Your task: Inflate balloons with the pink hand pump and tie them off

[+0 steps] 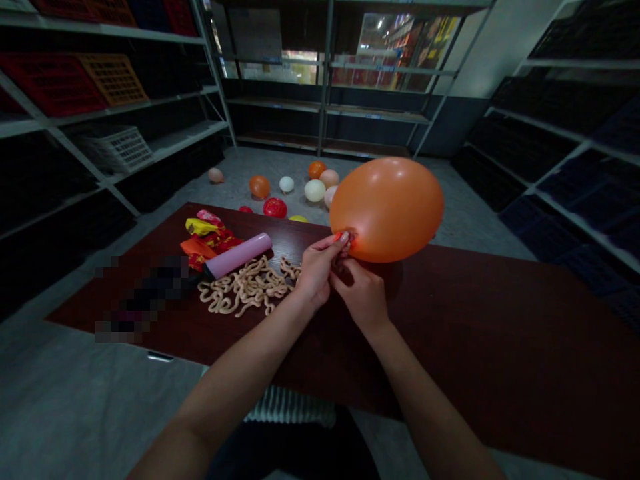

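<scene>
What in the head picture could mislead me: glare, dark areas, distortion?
Head view: soft glare spots on the large orange balloon's upper side; head view: dim light, with the right-hand shelves sinking into near-black; head view: a pixelated patch masks the table's left part; head view: wide-angle stretching toward the edges.

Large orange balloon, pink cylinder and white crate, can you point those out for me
Large orange balloon (389,209): head view, middle of its inflated body.
Pink cylinder (240,255): head view, middle of its side.
White crate (130,149): head view, its slatted side wall.
</scene>
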The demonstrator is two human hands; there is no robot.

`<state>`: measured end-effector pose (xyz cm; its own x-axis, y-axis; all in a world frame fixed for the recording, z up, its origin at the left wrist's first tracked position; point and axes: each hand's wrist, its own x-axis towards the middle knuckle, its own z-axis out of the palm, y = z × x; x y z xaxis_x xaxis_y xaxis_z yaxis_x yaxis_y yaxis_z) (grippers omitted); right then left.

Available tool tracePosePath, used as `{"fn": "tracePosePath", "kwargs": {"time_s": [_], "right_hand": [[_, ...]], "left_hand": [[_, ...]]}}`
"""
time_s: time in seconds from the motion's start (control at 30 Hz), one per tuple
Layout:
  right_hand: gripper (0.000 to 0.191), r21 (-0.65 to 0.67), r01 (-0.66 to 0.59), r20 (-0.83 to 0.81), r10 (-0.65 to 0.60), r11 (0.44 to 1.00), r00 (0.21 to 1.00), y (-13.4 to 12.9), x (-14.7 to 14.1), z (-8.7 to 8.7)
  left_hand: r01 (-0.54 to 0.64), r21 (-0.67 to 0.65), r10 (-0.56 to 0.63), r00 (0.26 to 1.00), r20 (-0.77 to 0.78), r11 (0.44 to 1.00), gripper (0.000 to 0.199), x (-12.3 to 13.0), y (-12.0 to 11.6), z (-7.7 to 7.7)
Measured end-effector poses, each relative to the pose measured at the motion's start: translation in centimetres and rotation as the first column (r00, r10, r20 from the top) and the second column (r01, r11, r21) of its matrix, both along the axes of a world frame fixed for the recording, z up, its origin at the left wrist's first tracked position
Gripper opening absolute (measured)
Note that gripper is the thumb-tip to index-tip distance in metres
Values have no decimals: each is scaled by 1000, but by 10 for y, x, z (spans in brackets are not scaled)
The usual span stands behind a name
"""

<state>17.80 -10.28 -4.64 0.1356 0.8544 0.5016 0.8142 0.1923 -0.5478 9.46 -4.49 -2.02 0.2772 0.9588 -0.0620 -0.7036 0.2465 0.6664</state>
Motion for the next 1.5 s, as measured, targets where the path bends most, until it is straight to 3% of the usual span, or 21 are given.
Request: {"fn": "tracePosePath", "kwargs": {"time_s": [0.17,0.27,0.33,0.4,0.5,0.57,0.6,0.63,0.7,0.77,0.8,0.9,0.93,1.0,1.07,1.13,1.3,1.43,1.5], "right_hand": [[11,41,-62,-205,69,997,976,-1,5,6],[13,88,-80,-414,110,993,903,-2,11,16],[19,124,-77,-634,138,989,761,-2,18,23],[23,178,-71,-823,188,981,536,0,25,29],[28,228,-76,-941,240,971,238,4,36,34],[32,226,-108,-964,238,968,115,6,41,34],[34,224,-123,-970,233,967,69,7,43,33],[35,221,-137,-973,228,966,36,8,45,32],[35,227,-154,-973,232,962,11,9,48,30],[35,243,-163,-968,250,956,24,10,51,29],[35,249,-163,-966,257,955,30,10,53,28],[38,218,-145,-975,221,965,6,10,57,27],[39,193,-142,-981,194,971,-2,10,58,26],[41,139,-145,-990,141,980,5,11,60,24],[42,92,-165,-995,99,982,30,12,61,22],[42,56,-194,-997,63,979,33,11,61,22],[30,111,-212,-993,118,971,19,6,57,30],[28,137,-331,-977,183,934,110,-2,49,37],[27,130,-356,-965,202,925,170,-5,46,40]], "left_hand": [[44,44,-44,999,-14,998,22,-1,0,1],[-5,74,6,1000,-13,997,16,-7,5,4],[-12,86,14,1000,-26,996,15,-9,7,5],[39,100,-32,997,-66,994,17,-8,7,5],[71,133,-47,984,-172,989,22,-5,3,3],[23,242,51,953,-298,970,24,-4,0,0],[4,355,140,914,-381,935,24,-6,-1,-1],[14,503,254,850,-461,864,22,-8,-2,-2],[140,779,518,673,-528,612,16,-13,-4,-2],[322,888,721,522,-456,328,15,-18,-7,-2],[399,892,781,479,-400,212,16,-19,-8,-1],[550,834,843,468,-264,-44,20,-18,-12,1],[577,810,839,489,-240,-105,21,-18,-13,2],[614,771,814,527,-242,-168,24,-17,-15,3],[667,726,793,528,-305,-165,26,-18,-18,5],[716,688,769,506,-391,-121,27,-22,-19,7],[625,777,744,482,-462,79,19,-26,-15,10],[513,819,773,398,-494,259,22,-23,-9,9],[492,824,758,414,-505,280,22,-23,-7,9]]}}
